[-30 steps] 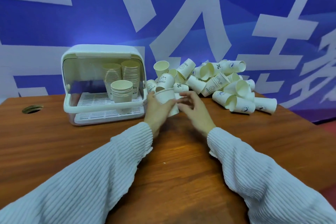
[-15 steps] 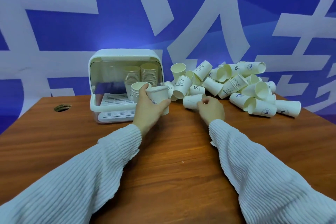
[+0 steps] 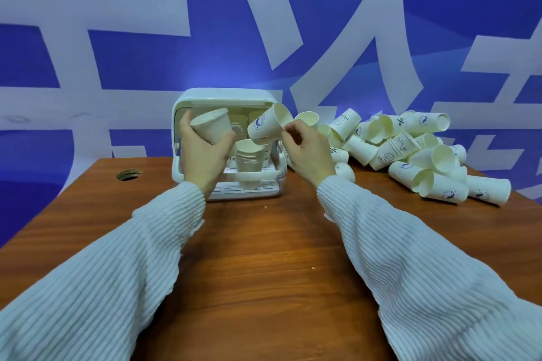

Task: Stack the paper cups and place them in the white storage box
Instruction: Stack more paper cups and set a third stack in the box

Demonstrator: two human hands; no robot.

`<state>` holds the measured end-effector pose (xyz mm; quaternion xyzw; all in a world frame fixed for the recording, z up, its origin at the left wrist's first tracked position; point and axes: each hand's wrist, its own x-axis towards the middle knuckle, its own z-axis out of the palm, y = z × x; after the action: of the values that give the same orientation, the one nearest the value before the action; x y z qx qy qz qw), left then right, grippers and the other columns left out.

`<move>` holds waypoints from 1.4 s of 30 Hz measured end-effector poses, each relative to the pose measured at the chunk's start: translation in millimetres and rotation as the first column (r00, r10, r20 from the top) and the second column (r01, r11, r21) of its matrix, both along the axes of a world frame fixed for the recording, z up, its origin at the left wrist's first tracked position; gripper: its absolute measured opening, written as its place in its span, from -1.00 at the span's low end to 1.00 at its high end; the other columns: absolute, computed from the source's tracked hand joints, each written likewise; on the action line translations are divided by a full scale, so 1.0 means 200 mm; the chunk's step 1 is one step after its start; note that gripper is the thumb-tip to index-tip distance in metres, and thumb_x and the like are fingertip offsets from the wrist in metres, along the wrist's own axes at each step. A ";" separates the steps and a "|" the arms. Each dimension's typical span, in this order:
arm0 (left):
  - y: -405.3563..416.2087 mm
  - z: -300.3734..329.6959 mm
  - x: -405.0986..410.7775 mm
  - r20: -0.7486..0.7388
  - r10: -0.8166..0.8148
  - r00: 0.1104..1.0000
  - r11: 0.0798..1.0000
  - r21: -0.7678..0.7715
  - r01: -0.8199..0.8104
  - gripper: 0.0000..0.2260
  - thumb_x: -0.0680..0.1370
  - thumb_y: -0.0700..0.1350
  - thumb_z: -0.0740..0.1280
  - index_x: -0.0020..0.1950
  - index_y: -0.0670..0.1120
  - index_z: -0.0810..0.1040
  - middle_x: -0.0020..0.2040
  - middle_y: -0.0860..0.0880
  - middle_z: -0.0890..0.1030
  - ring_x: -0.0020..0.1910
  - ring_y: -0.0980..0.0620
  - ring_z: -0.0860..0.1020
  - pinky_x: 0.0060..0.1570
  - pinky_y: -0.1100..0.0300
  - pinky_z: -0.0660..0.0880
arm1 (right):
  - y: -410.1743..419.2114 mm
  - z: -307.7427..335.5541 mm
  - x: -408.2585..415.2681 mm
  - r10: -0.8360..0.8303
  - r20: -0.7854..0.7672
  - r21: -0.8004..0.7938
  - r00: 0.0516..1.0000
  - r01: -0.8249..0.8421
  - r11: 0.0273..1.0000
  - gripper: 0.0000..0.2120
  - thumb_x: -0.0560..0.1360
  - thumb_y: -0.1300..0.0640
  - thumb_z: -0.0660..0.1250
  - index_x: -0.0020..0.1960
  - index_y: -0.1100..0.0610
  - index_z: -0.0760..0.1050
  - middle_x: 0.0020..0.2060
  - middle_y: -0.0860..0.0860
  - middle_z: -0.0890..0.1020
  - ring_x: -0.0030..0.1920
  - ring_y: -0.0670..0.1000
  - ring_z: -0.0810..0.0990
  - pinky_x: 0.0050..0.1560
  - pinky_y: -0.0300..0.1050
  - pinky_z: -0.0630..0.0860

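My left hand [image 3: 203, 155] grips a white paper cup [image 3: 212, 126], mouth up and tilted, in front of the white storage box [image 3: 225, 95]. My right hand [image 3: 308, 152] pinches a second paper cup [image 3: 268, 124] by its rim; that cup lies tilted with its mouth toward the upper right. Both cups are held apart, just above a stack of cups [image 3: 249, 158] standing at the box's open front. More stacks show dimly inside the box. A pile of loose cups [image 3: 410, 149] lies on the table to the right.
The wooden table [image 3: 264, 258] has a round cable hole [image 3: 129, 174] at its back left. A blue wall banner with large white characters stands right behind the table. Loose cups reach close to the right table edge [image 3: 487, 193].
Both hands have risen from the table. The left hand has carried its cup up in front of the box. The right hand has taken a cup from the pile and brought it left.
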<state>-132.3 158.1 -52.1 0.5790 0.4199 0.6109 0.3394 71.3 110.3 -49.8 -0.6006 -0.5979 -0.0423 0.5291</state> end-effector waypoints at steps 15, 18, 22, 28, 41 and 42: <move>0.09 -0.02 -0.05 -0.121 0.025 0.992 0.998 0.053 -0.019 -0.16 0.40 0.08 0.53 0.60 0.06 0.20 0.44 0.07 0.43 0.30 0.09 0.49 0.33 0.00 0.50 | 0.23 -0.01 -0.18 0.059 0.677 -0.338 0.734 0.239 0.910 -0.66 0.64 0.05 0.13 0.27 -0.12 0.61 0.08 -0.01 0.71 0.20 0.14 0.47 0.20 0.08 0.34; 0.10 0.00 -0.03 -0.151 0.038 0.988 0.994 0.106 -0.023 -0.23 0.42 0.05 0.53 0.55 0.07 0.24 0.37 0.11 0.42 0.25 0.09 0.48 0.28 0.05 0.50 | 0.22 -0.02 -0.18 0.107 0.662 -0.388 0.742 0.217 0.896 -0.62 0.62 0.08 0.13 0.35 -0.16 0.55 0.20 -0.01 0.68 0.28 0.14 0.45 0.25 0.10 0.34; 0.13 0.04 0.04 -0.265 0.049 0.963 0.984 0.175 -0.001 -0.29 0.44 -0.01 0.53 0.52 0.02 0.30 0.33 0.03 0.42 0.26 0.04 0.44 0.23 0.10 0.45 | 0.19 0.00 -0.16 0.174 0.516 -0.462 0.839 0.102 0.881 -0.46 0.53 0.19 0.12 0.47 -0.10 0.46 0.29 0.06 0.65 0.32 0.20 0.53 0.25 0.16 0.51; 0.18 0.07 0.16 -0.392 0.048 0.919 0.979 0.199 0.034 -0.28 0.47 -0.03 0.53 0.55 -0.02 0.29 0.41 -0.05 0.41 0.36 -0.03 0.42 0.23 0.19 0.32 | 0.10 -0.03 -0.11 0.071 0.289 -0.403 0.955 0.054 0.914 -0.41 0.56 0.20 0.15 0.56 -0.13 0.31 0.35 0.00 0.61 0.28 0.12 0.57 0.23 0.14 0.55; 0.29 -0.04 0.22 -0.858 0.039 0.512 0.991 0.099 0.091 -0.38 0.56 0.33 -0.08 0.27 -0.06 0.51 0.42 -0.11 0.46 0.30 -0.22 0.50 0.28 -0.21 0.45 | 0.00 -0.05 0.08 0.029 0.253 -0.391 0.967 0.075 0.917 -0.50 0.58 0.16 0.25 0.52 -0.01 0.39 0.32 0.00 0.61 0.30 0.03 0.57 0.30 0.13 0.52; 0.31 -0.07 0.22 -0.863 0.030 0.504 0.992 0.089 0.094 -0.40 0.57 0.28 -0.15 0.21 -0.05 0.50 0.43 -0.12 0.47 0.29 -0.24 0.51 0.27 -0.22 0.44 | 0.01 -0.06 0.10 0.021 0.242 -0.388 0.970 0.077 0.919 -0.50 0.58 0.14 0.25 0.52 -0.03 0.39 0.30 -0.01 0.62 0.26 0.04 0.59 0.29 0.13 0.53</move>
<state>-87.4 220.0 -65.8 0.8338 0.4834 0.2598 0.0598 90.8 112.1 -60.9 -0.6934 -0.6455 -0.0015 0.3200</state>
